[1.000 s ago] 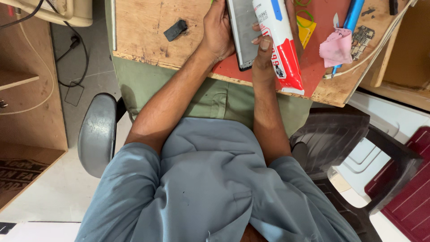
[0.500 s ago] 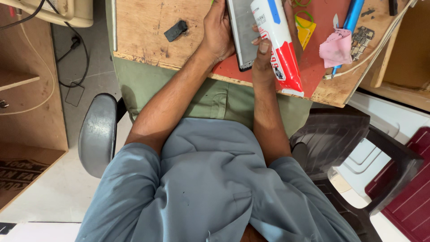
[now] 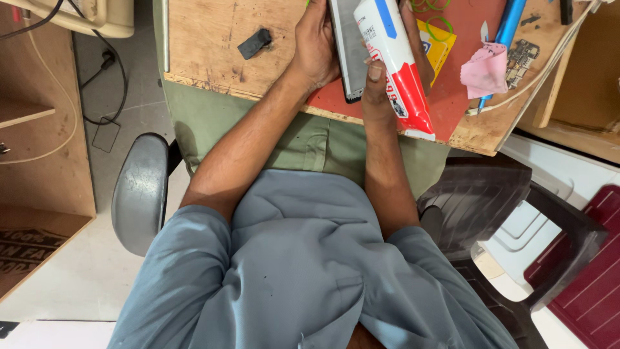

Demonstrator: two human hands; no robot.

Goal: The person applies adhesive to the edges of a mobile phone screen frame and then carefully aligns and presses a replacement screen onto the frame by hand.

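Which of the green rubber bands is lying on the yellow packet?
The green band on the yellow packet, right of the white-and-red tube; the others lie on the red mat.

The bare board (image 3: 213, 39) left of the left hand (image 3: 320, 45) gives open room, broken only by a small black block (image 3: 254, 42). Between the hands the phone (image 3: 349, 52) and the tube (image 3: 394, 64) fill the gap. Right of the tube the red mat (image 3: 462, 110) is crowded: a yellow packet (image 3: 439, 45) with green bands, a pink cloth (image 3: 484, 71), a blue tool (image 3: 507, 32) and a small circuit board (image 3: 522, 57). A cable (image 3: 549, 64) runs across the board's right edge.
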